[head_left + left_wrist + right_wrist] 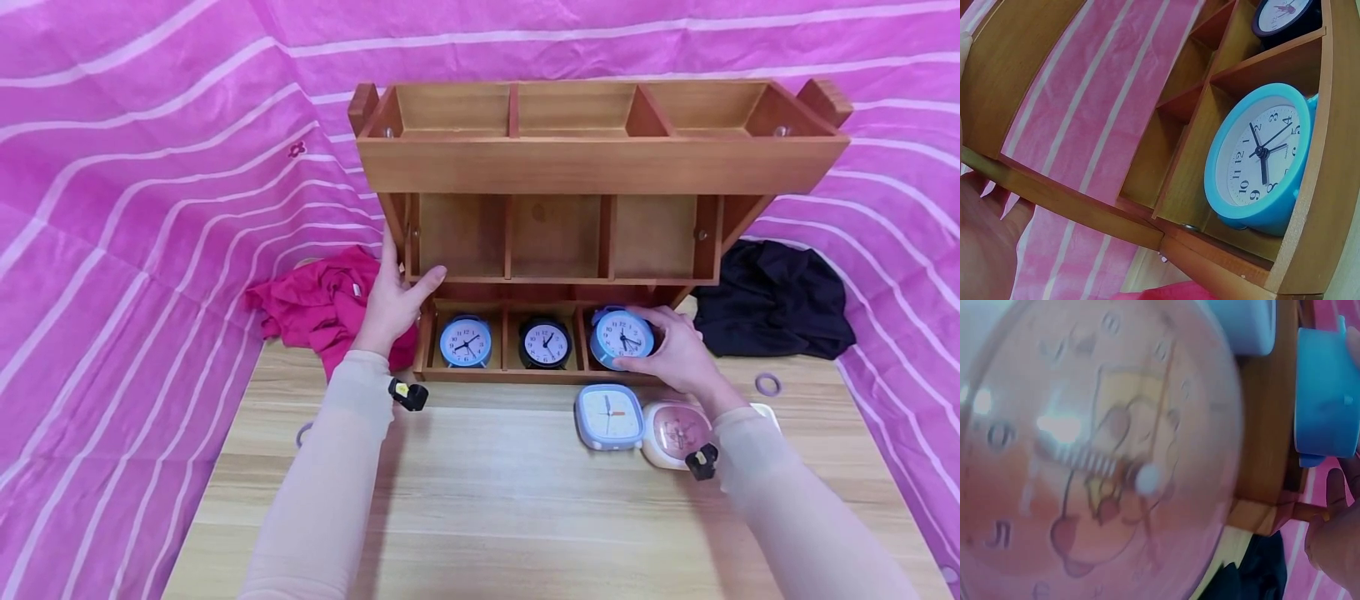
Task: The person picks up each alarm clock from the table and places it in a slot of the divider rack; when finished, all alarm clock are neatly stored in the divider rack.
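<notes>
A three-tier wooden shelf (600,167) stands at the back of the table. Its bottom tier holds a blue round clock (466,342) on the left and a black round clock (545,342) in the middle. My right hand (660,343) grips a second blue round clock (617,337) at the mouth of the right bottom compartment. My left hand (397,287) holds the shelf's left side panel, thumb in front. The left wrist view shows the left blue clock (1260,159) upright in its compartment and the black clock (1285,15) beyond it. The held blue clock (1325,394) shows edge-on in the right wrist view.
A blue square clock (609,415) and a pink-faced clock (675,432) lie face up on the wooden table (487,500) under my right wrist. A red cloth (318,304) lies left of the shelf, a black cloth (772,308) right. A purple ring (768,384) lies near the right edge.
</notes>
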A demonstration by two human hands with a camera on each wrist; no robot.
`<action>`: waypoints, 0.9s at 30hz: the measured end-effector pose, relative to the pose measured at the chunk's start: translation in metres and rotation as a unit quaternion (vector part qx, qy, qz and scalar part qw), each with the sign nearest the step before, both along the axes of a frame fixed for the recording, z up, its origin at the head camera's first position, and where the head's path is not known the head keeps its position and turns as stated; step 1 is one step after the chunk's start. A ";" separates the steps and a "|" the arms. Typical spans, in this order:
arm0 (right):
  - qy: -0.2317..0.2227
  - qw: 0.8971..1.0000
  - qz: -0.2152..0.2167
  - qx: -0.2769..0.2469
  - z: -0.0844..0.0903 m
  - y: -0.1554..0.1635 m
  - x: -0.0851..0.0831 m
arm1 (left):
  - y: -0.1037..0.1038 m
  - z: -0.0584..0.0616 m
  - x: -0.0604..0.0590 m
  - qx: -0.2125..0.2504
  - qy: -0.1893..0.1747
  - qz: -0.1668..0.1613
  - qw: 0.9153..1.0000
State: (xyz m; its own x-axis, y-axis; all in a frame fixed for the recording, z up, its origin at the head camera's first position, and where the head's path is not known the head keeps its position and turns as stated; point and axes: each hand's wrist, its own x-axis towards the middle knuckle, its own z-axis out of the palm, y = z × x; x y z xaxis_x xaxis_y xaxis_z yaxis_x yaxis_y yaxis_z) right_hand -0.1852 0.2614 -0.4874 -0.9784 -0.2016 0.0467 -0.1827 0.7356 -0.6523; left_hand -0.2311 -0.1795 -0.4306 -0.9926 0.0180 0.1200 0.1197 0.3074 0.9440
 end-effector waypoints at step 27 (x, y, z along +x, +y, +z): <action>-0.102 0.991 0.000 0.088 -0.014 0.003 -0.010 | 0.002 0.003 0.001 0.013 -0.011 -0.004 1.000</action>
State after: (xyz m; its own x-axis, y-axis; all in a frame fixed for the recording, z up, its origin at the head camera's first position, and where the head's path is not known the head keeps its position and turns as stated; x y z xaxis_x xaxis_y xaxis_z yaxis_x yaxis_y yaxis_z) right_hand -0.1955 0.2641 -0.5019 -0.9637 -0.1888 -0.1887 -0.0598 0.8415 -0.5369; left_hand -0.2299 -0.1780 -0.4280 -0.9949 0.0229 0.0985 0.1010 0.2828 0.9539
